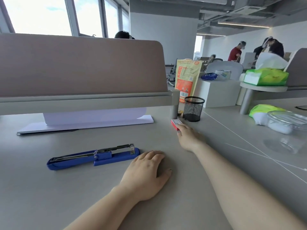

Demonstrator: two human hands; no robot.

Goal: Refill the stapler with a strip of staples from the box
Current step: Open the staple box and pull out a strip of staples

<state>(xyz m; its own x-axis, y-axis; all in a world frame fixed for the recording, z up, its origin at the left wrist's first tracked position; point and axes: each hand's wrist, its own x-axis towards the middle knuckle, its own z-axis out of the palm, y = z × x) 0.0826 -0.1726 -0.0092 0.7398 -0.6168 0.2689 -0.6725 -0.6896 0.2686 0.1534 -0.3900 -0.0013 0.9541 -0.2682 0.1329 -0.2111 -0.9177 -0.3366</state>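
A blue stapler (93,157) lies opened flat on the grey desk (49,188), its metal staple rail exposed on top. My left hand (147,173) rests palm down on the desk just right of the stapler, fingers loosely curled, holding nothing. My right hand (188,137) is stretched forward, its fingertips touching the near end of a small red and white staple box (175,124) that lies on the desk. Whether the fingers grip the box cannot be told.
A black mesh pen cup (193,109) stands just behind the box, with an orange snack bag (186,80) beyond it. A desk divider (79,67) with white paper (93,119) beneath it fills the left. A clear glass bowl (289,120) and tissue packs sit at right.
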